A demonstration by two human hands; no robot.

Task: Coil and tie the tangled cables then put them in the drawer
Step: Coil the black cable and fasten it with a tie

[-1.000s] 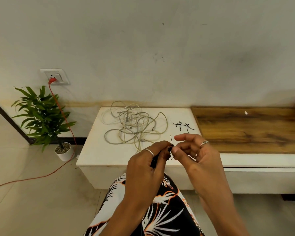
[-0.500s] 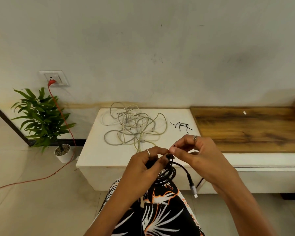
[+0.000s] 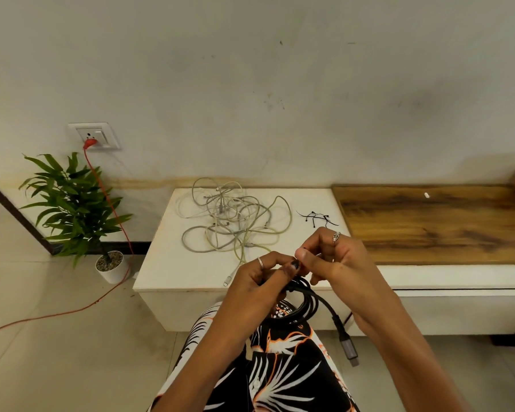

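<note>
A coiled black cable (image 3: 305, 304) hangs in front of my lap, its grey plug (image 3: 349, 349) dangling at the lower right. My left hand (image 3: 260, 281) grips the top of the coil. My right hand (image 3: 332, 260) pinches a thin black tie at the top of the coil, thumb tip against my left thumb; the tie itself is mostly hidden. A tangle of white cables (image 3: 232, 218) lies on the white cabinet top (image 3: 167, 263), with one white plug near the front edge. A few spare black ties (image 3: 317, 217) lie to the right of the tangle.
A wooden top (image 3: 434, 224) adjoins the white one on the right, with a drawer front (image 3: 458, 310) below it. A potted plant (image 3: 75, 209) stands on the floor at left. A red cord (image 3: 110, 209) runs from a wall socket (image 3: 94, 136) across the floor.
Both hands have shifted slightly to the right and the coil with its dangling plug has come into view below them. My right hand's fingers have closed in on the tie.
</note>
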